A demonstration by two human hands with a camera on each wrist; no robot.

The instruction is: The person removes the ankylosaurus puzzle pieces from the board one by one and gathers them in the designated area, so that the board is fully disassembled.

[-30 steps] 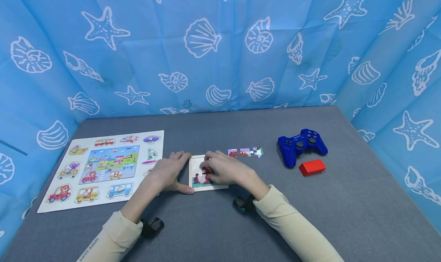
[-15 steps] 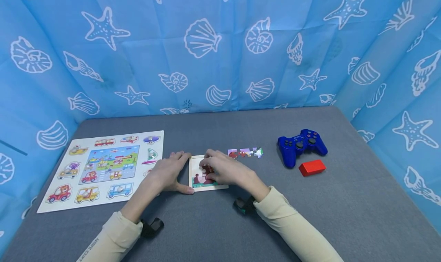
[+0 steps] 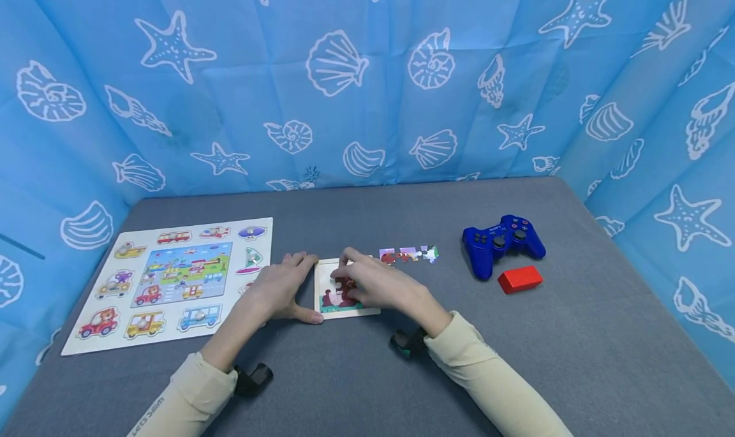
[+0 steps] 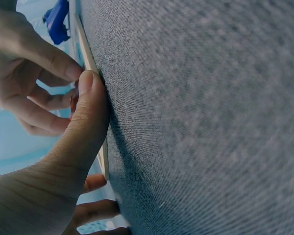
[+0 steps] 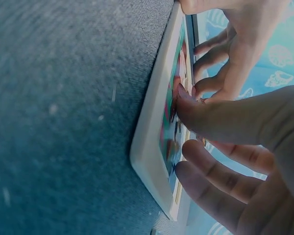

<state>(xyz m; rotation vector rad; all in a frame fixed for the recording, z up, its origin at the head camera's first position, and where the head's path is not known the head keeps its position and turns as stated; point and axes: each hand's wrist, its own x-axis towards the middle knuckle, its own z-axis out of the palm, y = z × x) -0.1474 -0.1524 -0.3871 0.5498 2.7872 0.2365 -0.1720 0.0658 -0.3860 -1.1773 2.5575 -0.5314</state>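
Outermost to the left of my left hand lies a white vehicle board (image 3: 184, 271), flat on the grey-covered bench (image 3: 442, 367), a printed town scene at its centre and small vehicle shapes around it. My left forearm passes over its near right corner and hides part of that side.

My left hand (image 3: 281, 290) is spread, gripping nothing in a fist: thumb extended at the near left corner of a small puzzle tray (image 5: 146, 142), fingertips at the far left corner, so that the hand braces the left edge. A black wrist strap (image 3: 252, 379) shows below it, just past the cuff of the pale sleeve (image 3: 178, 392).

The puzzle tray lies flat between my two hands. Green, pink and brown picture pieces (image 3: 339, 302) line its near side; a pale area shows in its far left part.

My right hand (image 3: 376, 281) is over the right part of the tray, thumb and fingers pinched on a brown puzzle piece (image 4: 74, 100). Whether that piece is fully seated cannot be told, as my fingers cover it.

Just beyond my right hand, slightly to its right, a row of loose puzzle pieces (image 3: 404, 254) lies on the bench. Well to the right of that hand are a blue game controller (image 3: 504, 244) and, just nearer to me, a red block (image 3: 520, 279).

A blue shell-patterned curtain (image 3: 367, 105) hangs beyond both hands.
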